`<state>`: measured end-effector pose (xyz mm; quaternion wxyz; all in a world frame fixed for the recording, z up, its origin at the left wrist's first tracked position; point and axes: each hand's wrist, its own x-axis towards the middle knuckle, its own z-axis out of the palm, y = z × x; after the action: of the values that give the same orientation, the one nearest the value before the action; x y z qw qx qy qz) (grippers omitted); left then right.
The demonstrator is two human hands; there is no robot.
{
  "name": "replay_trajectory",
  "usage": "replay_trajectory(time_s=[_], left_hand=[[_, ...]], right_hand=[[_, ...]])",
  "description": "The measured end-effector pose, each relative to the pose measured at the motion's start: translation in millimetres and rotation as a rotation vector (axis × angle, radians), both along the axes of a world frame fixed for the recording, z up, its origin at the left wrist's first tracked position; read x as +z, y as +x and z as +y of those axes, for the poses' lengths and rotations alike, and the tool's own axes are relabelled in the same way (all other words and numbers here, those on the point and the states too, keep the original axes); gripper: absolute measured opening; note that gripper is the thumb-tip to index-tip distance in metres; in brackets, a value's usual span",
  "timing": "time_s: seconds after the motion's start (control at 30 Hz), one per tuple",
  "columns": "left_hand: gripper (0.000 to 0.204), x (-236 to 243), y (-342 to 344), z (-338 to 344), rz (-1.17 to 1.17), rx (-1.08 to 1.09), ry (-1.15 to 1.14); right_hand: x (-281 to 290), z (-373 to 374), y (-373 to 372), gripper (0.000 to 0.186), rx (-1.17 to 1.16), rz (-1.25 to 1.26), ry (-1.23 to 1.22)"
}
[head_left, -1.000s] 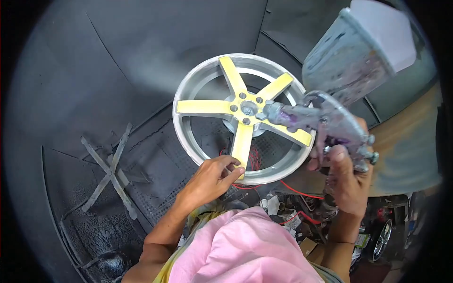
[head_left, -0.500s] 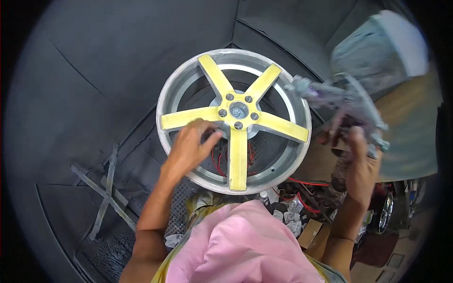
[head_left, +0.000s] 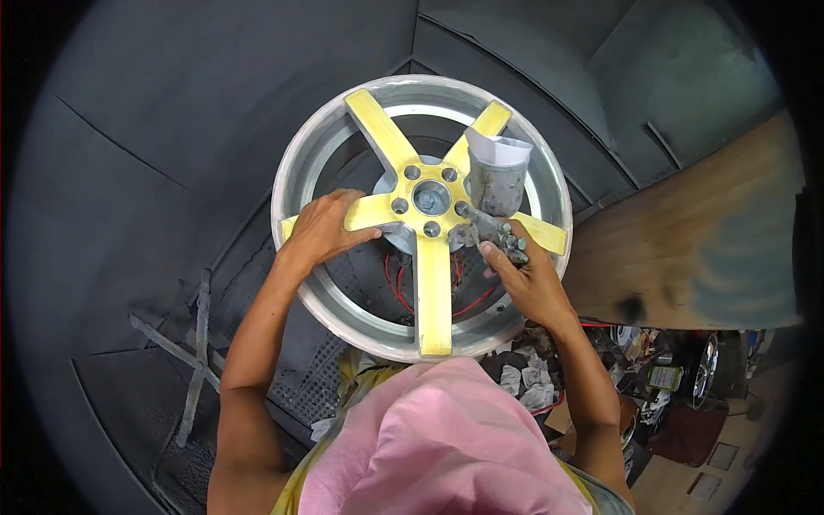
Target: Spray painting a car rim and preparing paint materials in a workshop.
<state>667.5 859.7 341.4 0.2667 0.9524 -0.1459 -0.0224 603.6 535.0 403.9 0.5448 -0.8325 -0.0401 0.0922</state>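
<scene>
The left hand (head_left: pixel 322 230) lies spread on a yellow-masked spoke of the alloy wheel (head_left: pixel 421 215) standing in the grey booth, the right hand (head_left: pixel 524 279) wrapped round a spray gun (head_left: pixel 491 202) near the hub — so close that paint could run, or mist the bracing fingers.

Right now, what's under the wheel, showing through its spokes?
Through the gaps of the wheel you can see dark grey surface and red wires. The left hand, the right hand and the spray gun cover the rest; any stand is hidden.
</scene>
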Motion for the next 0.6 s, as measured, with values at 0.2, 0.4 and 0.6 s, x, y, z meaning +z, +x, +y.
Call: replay_trajectory(time_s=[0.2,0.4,0.6], left_hand=[[0.075,5,7,8,0.116,-0.009,0.137],[0.083,5,5,-4,0.085,0.035,0.2],[0.086,4,1,-6,0.03,0.108,0.295]], right_hand=[[1,19,9,0.037,0.042,0.008,0.177],[-6,3,27,0.033,-0.084,-0.281,0.065],[32,-60,-10,0.032,-0.251,-0.191,-0.118]])
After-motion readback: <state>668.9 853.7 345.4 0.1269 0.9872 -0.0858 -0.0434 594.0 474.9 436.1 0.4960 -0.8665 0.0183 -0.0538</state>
